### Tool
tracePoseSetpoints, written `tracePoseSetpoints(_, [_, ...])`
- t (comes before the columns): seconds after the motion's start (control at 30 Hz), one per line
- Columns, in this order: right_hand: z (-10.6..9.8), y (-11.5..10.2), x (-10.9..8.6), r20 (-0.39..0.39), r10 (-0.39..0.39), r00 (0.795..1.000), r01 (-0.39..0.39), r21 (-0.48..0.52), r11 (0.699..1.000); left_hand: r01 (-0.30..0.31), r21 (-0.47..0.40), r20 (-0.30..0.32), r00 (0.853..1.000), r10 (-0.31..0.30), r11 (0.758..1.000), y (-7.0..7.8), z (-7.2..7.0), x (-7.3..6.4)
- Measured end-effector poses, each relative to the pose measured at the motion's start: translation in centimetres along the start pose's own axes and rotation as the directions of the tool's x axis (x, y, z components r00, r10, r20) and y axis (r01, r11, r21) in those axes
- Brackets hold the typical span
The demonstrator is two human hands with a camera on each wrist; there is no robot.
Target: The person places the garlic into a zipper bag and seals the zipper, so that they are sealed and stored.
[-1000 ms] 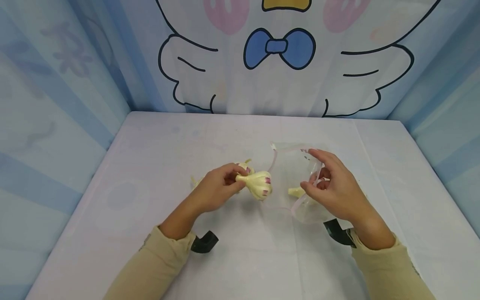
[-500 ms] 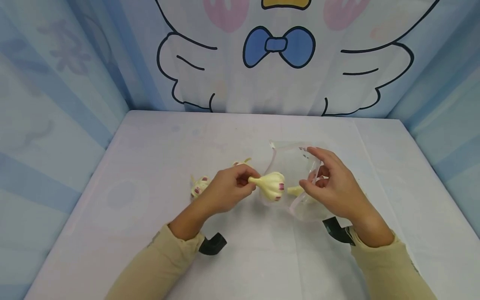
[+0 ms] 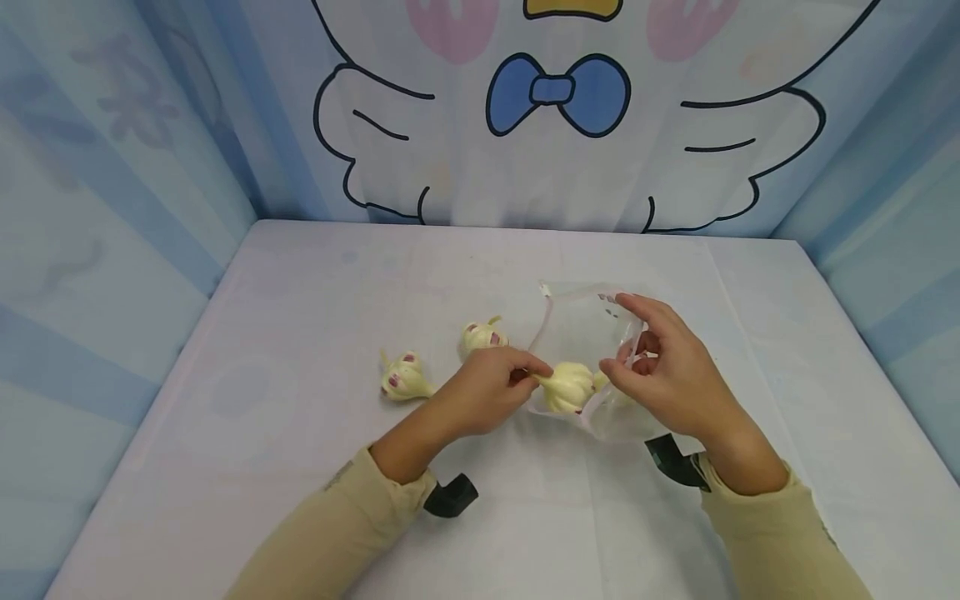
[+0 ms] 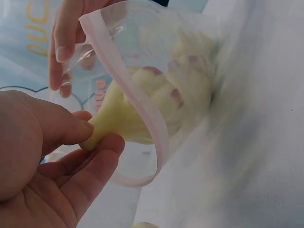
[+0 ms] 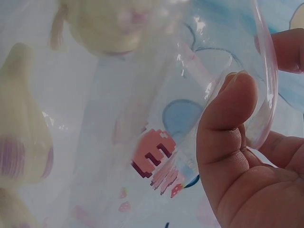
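My left hand point(image 3: 486, 390) pinches the stem of a pale garlic bulb point(image 3: 567, 388) between thumb and fingers. In the left wrist view, the round end of this garlic bulb point(image 4: 142, 102) is inside the mouth of a clear zip bag point(image 4: 142, 28) with a pink-edged opening. Another garlic bulb point(image 4: 197, 71) lies deeper in the bag, blurred through the plastic. My right hand point(image 3: 671, 371) grips the bag's rim on the right and holds the mouth apart. In the right wrist view, its thumb point(image 5: 232, 104) is against the plastic film point(image 5: 266, 80).
Two more garlic bulbs with purple patches lie on the white-covered table point(image 3: 300, 500): one point(image 3: 406, 379) left of my left forearm, another point(image 3: 483, 336) just beyond my left hand. A printed curtain point(image 3: 555, 183) stands behind the table, with blue curtains at both sides.
My left hand has moved right, carrying the garlic bulb from outside the bag into its mouth. Both garlic bulbs on the table are now uncovered. My right hand has stayed nearly still.
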State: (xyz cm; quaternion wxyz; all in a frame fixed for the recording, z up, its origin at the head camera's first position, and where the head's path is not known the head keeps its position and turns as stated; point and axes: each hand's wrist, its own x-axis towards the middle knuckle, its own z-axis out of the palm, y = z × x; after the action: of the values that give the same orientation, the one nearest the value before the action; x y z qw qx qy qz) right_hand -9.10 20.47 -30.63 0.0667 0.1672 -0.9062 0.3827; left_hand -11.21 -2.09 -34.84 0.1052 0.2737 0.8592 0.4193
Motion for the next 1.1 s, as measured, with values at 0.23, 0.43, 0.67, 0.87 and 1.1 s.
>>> tracePoseSetpoints(0.23, [0.1, 0.3, 0.1, 0.000, -0.013, 1.000, 0.013, -0.001, 1.000, -0.010, 0.080, 0.061, 0.998, 0.005, 0.997, 0.7, 0.5, 0.5])
tracePoseSetpoints(0.43, [0.2, 0.3, 0.1, 0.002, -0.022, 1.000, 0.022, 0.006, 1.000, -0.076, 0.173, 0.072, 0.995, 0.064, 0.982, 0.8, 0.9, 0.9])
tracePoseSetpoints(0.67, [0.4, 0.0, 0.0, 0.009, -0.030, 1.000, 0.030, 0.033, 0.999, -0.073, 0.201, 0.061, 0.996, 0.062, 0.977, 0.8, 1.6, 1.3])
tracePoseSetpoints(0.87, [0.5, -0.2, 0.0, 0.009, -0.034, 0.999, 0.033, 0.039, 0.999, -0.078, 0.229, 0.054, 0.996, 0.068, 0.970, 0.8, 2.0, 1.7])
tracePoseSetpoints(1.1, [0.6, -0.3, 0.1, 0.008, -0.038, 0.999, 0.037, 0.061, 0.997, -0.067, 0.221, 0.054, 0.997, 0.056, 0.973, 0.7, 2.4, 2.4])
